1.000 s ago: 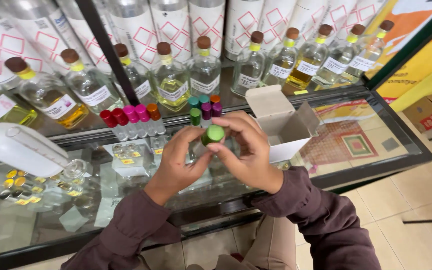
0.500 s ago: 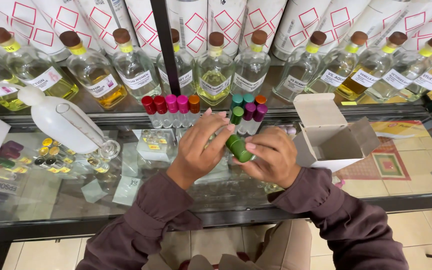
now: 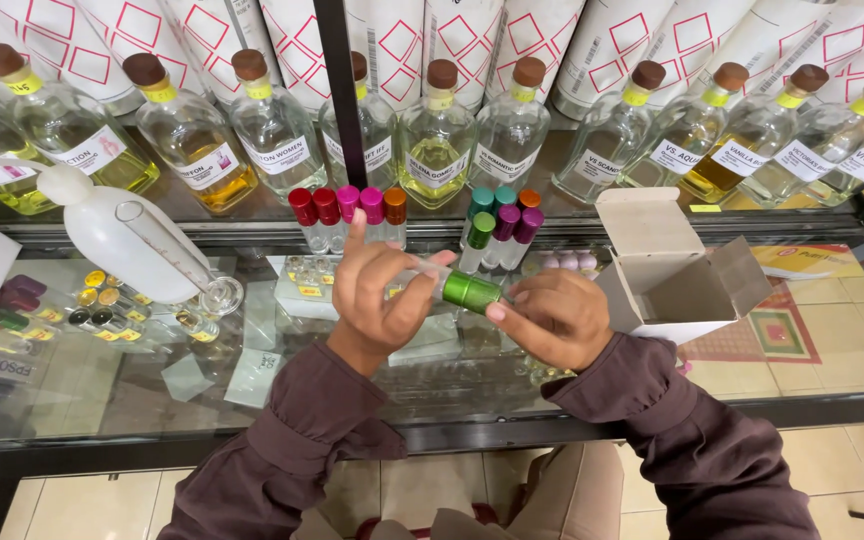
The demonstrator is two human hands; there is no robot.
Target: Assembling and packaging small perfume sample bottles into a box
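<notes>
Both hands, left hand (image 3: 377, 300) and right hand (image 3: 550, 318), now hold the green-capped vial (image 3: 457, 289) level, previously tilted, above the glass counter (image 3: 102, 390).

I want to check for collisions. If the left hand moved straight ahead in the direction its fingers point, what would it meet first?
Probably the row of small vials with red and pink caps, just beyond the left hand; depth is unclear from above.
</notes>
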